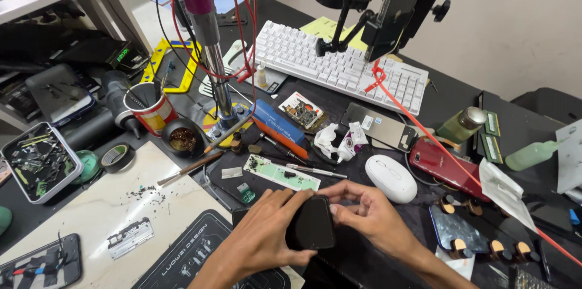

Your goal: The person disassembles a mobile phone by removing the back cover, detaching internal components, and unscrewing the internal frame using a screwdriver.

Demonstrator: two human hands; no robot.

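Head cam looking straight down at a super cluttered repair bench. Both hands meet low in the middle around a black phone (311, 223), dark face up and tilted a bit. Left hand (267, 231) comes in from the bottom, palm cupping the left edge, fingers wrapped under and thumb along the bottom side. Right hand (364, 213) reaches in from the lower right, wrist bent, fingertips pinching the phone's top right corner, thumb pressed on the edge. The phone sits just above a dark work mat (200, 252), near a white mouse (391, 178) and a green circuit strip (280, 172). White keyboard (339, 64) is well behind.
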